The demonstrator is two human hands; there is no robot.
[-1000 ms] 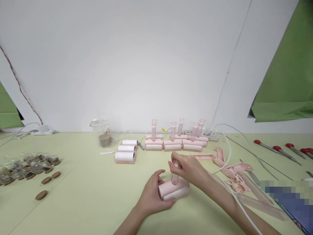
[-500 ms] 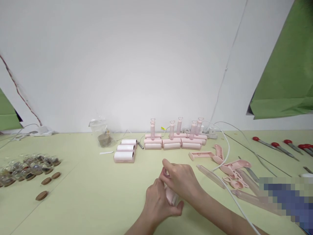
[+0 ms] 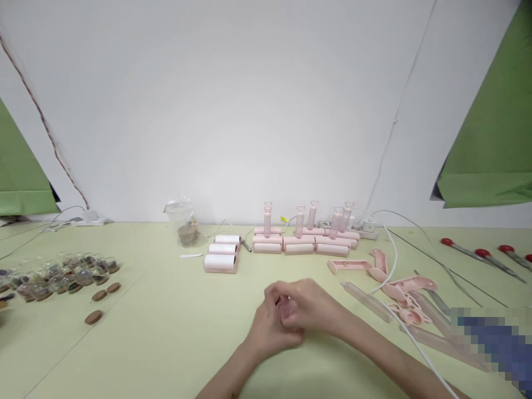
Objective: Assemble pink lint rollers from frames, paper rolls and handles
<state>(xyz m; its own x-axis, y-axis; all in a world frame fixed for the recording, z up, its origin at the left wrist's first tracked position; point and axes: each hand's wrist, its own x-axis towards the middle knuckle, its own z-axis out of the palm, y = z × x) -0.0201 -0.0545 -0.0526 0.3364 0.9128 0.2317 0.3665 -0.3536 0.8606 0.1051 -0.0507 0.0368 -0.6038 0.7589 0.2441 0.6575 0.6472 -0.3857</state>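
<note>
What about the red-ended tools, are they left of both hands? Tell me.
No, the red-ended tools lie to the right of the right hand.

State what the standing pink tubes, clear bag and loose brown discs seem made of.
Standing pink tubes: probably smooth hard plastic, being translucent and straight-edged.
Clear bag: thin plastic film, glossy; it wrinkles and shows its contents.
Loose brown discs: cork or wood, matte; their dull brown fits either.
</note>
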